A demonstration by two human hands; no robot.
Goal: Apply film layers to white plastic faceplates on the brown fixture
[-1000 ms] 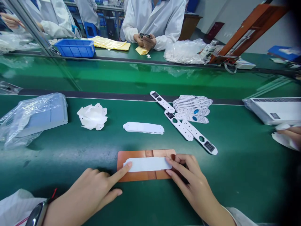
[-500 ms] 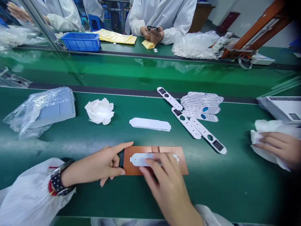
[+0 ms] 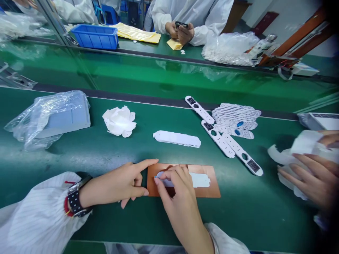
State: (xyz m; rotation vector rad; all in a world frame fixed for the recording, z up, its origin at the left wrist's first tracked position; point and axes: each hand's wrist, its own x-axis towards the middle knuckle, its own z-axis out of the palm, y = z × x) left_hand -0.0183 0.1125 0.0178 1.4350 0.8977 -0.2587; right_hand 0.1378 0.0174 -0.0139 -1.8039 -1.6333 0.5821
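Observation:
A copper-coloured plate (image 3: 213, 190) lies flat in front of me, with a long white strip (image 3: 201, 180) on it that has rounded ends and small tabs. My left hand (image 3: 132, 181) rests at the plate's left edge, thumb and index finger spread apart against its corners. Over the strip's left half is my right hand (image 3: 177, 190), its thumb and index finger pinched at the strip's left end tab. That hand hides the strip's middle. Beyond the plate lies a small stack of similar white strips (image 3: 177, 138).
Crumpled white pieces (image 3: 119, 121) and a bagged pale box (image 3: 66, 113) lie to the left. Printed strips (image 3: 235, 120) are piled back right. At the right edge, another person's hands (image 3: 315, 173) handle white sheets (image 3: 304, 144). Across a glass divider, a person holds a phone (image 3: 181, 25).
My right hand has moved along the strip to its left end and now pinches there, uncovering the right half. My view has shifted slightly. The neighbour's hands have raised the white sheets.

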